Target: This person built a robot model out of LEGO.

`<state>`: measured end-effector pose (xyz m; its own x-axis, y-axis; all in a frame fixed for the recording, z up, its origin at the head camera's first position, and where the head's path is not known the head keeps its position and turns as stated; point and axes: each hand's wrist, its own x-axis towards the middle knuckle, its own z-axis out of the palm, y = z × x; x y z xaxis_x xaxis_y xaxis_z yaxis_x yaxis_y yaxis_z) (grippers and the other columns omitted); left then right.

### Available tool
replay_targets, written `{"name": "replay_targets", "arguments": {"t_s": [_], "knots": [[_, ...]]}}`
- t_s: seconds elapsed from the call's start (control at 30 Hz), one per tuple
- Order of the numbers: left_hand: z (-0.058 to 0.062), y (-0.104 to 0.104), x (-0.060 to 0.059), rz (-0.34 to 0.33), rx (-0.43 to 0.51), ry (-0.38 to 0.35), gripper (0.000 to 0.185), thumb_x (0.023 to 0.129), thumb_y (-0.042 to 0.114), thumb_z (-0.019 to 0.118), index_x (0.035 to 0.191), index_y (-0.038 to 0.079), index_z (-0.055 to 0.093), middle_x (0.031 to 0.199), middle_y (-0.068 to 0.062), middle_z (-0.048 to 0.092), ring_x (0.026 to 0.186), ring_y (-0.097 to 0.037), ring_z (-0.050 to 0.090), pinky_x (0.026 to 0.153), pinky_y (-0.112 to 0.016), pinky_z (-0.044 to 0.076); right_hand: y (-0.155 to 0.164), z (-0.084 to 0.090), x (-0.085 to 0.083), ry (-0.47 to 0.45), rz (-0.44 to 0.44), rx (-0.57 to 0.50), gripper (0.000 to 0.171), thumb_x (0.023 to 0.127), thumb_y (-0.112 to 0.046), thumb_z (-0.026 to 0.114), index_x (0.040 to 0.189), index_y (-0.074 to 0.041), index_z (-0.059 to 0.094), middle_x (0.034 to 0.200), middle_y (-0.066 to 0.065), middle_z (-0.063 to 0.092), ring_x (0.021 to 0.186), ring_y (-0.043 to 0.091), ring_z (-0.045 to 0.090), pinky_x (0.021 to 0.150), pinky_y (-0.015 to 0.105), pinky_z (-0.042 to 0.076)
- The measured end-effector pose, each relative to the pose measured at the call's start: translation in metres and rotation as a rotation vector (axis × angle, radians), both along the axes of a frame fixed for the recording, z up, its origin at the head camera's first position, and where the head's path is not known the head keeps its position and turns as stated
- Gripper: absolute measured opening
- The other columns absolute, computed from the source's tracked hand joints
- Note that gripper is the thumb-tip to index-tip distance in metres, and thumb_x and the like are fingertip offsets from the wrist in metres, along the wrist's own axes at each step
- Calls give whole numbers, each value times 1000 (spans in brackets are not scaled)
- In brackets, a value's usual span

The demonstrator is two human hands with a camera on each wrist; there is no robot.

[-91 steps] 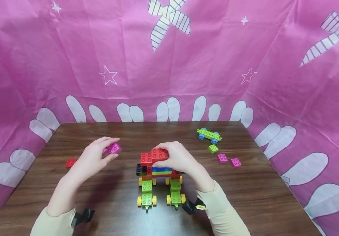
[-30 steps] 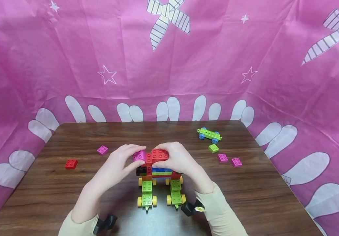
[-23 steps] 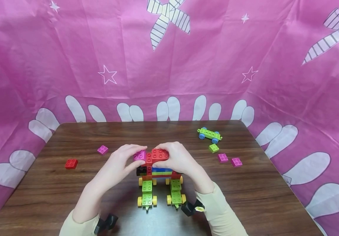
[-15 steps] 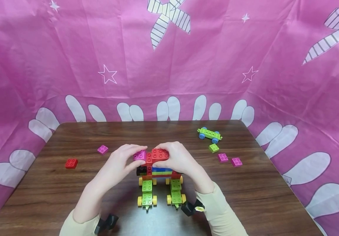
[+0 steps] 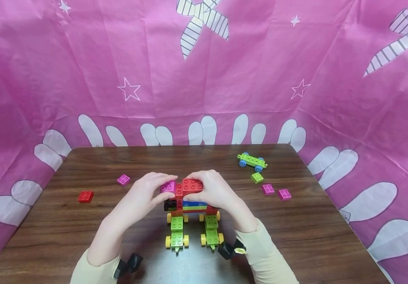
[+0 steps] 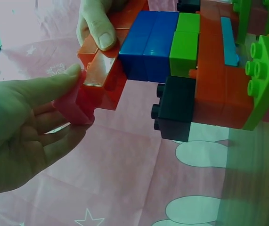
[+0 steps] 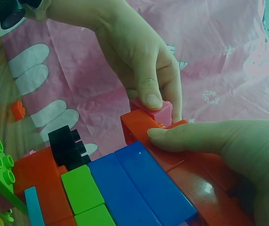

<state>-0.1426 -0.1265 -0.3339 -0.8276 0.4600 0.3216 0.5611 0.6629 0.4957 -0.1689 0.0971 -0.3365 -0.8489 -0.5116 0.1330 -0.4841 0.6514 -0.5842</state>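
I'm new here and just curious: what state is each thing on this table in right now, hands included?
Left hand: pinches small pink plastic brick at the model's top.
Right hand: grips red plastic top brick.
Multicoloured brick model on yellow wheels: upright on brown wooden table.
Green wheeled plate with blue wheels: loose, untouched.
Small red square brick: loose, untouched.

The left hand [image 5: 143, 199] covers most of the pink brick [image 5: 168, 186] (only one corner shows). The right hand [image 5: 215, 191] hides the brick model's [image 5: 189, 207] right end, and both wrist views crop the model.
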Motion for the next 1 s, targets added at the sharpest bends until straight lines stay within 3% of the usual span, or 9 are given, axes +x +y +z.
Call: {"name": "replay_targets", "arguments": {"t_s": [0.47, 1.0], "knots": [[11, 3, -3, 3, -79, -85, 43, 83, 21, 78, 123, 9, 67, 114, -10, 70, 110, -30, 61, 93, -50, 52, -1, 0, -1, -1, 4, 1, 40, 78, -29, 83, 111, -10, 70, 97, 1, 74, 82, 11, 63, 72, 21, 53], [12, 5, -4, 0, -86, -84, 41, 82, 20, 79, 120, 9, 69, 111, -7, 72, 108, -29, 62, 92, -49, 52, 0, 1, 1, -6, -17, 2, 40, 78, -30, 83, 111, -12, 70, 98, -1, 73, 85, 12, 63, 76, 25, 54]]}}
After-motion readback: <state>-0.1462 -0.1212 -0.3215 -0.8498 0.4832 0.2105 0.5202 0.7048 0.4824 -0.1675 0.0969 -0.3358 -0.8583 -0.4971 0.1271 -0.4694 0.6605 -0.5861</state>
